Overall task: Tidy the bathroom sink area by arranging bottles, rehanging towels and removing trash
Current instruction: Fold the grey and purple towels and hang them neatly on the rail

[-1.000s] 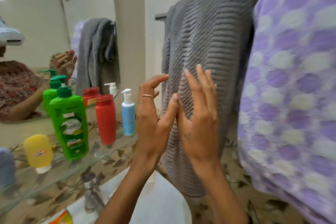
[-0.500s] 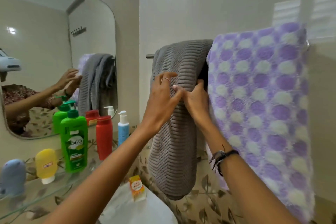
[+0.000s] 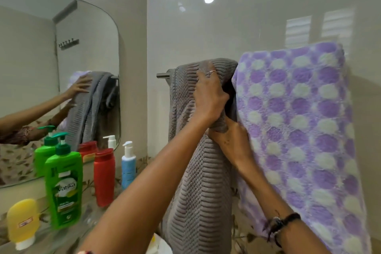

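A grey ribbed towel (image 3: 198,181) hangs over the metal towel bar (image 3: 164,75) on the wall. Right beside it on the same bar hangs a purple-and-white dotted towel (image 3: 299,130). My left hand (image 3: 208,97) lies near the top of the grey towel and grips its right edge. My right hand (image 3: 231,140) sits just below, pinching a fold of the grey towel where it meets the dotted one. On the glass shelf (image 3: 61,239) at the left stand a green pump bottle (image 3: 64,187), a red bottle (image 3: 104,177), a blue pump bottle (image 3: 128,166) and a yellow tube (image 3: 22,222).
A wall mirror (image 3: 41,68) above the shelf reflects my arms, the towels and the bottles. A white sink rim (image 3: 162,246) shows at the bottom edge under my left forearm. Leaf-patterned tiles run along the lower wall.
My head has pulled back and up, so the bar and both towels show in full. My left hand climbed to the grey towel's top; both hands went from flat to gripping it.
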{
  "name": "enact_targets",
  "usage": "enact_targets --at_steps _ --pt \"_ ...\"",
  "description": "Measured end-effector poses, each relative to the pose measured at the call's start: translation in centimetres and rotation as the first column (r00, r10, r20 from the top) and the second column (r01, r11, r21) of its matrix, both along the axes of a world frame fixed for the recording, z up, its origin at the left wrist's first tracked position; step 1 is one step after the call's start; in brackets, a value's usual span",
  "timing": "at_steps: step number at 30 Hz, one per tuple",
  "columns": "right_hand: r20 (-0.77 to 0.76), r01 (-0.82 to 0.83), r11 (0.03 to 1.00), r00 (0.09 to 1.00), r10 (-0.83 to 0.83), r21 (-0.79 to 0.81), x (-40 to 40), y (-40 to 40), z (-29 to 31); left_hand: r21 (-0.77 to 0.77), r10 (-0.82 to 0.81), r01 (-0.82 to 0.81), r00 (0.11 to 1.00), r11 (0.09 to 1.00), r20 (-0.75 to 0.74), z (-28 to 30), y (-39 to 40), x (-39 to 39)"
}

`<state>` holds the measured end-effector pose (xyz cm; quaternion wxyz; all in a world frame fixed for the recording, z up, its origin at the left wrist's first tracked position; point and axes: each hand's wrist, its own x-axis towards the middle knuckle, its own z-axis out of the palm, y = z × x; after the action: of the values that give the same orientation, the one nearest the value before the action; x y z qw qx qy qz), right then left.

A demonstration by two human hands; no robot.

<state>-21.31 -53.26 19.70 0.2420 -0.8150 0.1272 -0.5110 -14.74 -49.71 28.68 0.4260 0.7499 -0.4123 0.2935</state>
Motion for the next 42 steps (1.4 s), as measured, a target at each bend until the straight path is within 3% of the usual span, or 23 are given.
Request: enact_targets --at_steps 3,8,11,16,18,21,29,33,36,38,40,42 --pt "-0.177 0.021 1.0 0.984 -0.018 0.013 0.1 -0.6 0.7 -0.114 -0.014 0.019 0.999 0.993 0.042 -0.5 0.1 1.6" --pt "0.128 -0.023 0.971 0.992 -0.008 0.239 1.2 -0.4 4.5 -0.309 -0.13 0.097 0.988 0.946 -0.087 -0.4 0.6 2.6" --pt "0.133 -0.071 0.948 0.991 0.03 0.309 2.3 -0.2 7.7 -0.425 -0.255 0.15 0.946 0.893 -0.202 -0.5 1.0 2.3" --pt "0.186 -0.228 0.843 0.97 0.154 0.487 4.5 -0.4 12.1 -0.493 -0.256 0.113 0.938 0.862 -0.232 -1.7 1.5 1.1" --pt "0.188 -0.172 0.865 0.978 0.093 0.47 5.1 -0.8 11.7 -0.506 -0.253 0.096 0.935 0.857 -0.25 -2.6 1.5 0.8" --pt "0.225 -0.05 0.926 0.974 -0.039 0.375 5.2 -1.5 10.2 -0.503 -0.273 0.106 0.923 0.858 -0.27 -3.7 1.7 0.9" --pt "0.216 0.058 0.989 0.973 -0.086 0.135 4.5 -1.6 7.7 -0.298 -0.318 0.241 0.916 0.924 -0.245 -5.7 3.6 1.0" --pt "0.205 0.124 0.987 0.968 -0.143 0.101 3.7 -1.4 6.1 -0.297 -0.316 0.253 0.93 0.921 -0.186 -3.7 4.2 0.4" --pt "0.16 0.18 0.977 0.974 -0.161 -0.112 2.8 -1.3 3.6 -0.175 -0.256 0.233 0.958 0.957 -0.126 -0.7 2.9 0.7" --pt "0.165 0.026 1.0 0.986 -0.027 0.007 2.3 -1.0 2.3 -0.059 -0.264 0.258 0.946 0.964 -0.189 0.9 1.6 1.1" --pt "0.213 -0.126 0.988 0.972 0.104 0.09 1.9 -1.0 1.9 -0.048 -0.34 0.341 0.893 0.939 -0.294 1.6 0.4 1.4" --pt "0.23 -0.067 0.997 0.972 0.056 0.038 1.7 -1.0 1.7 -0.099 -0.39 0.381 0.854 0.92 -0.345 1.4 -0.5 1.7"
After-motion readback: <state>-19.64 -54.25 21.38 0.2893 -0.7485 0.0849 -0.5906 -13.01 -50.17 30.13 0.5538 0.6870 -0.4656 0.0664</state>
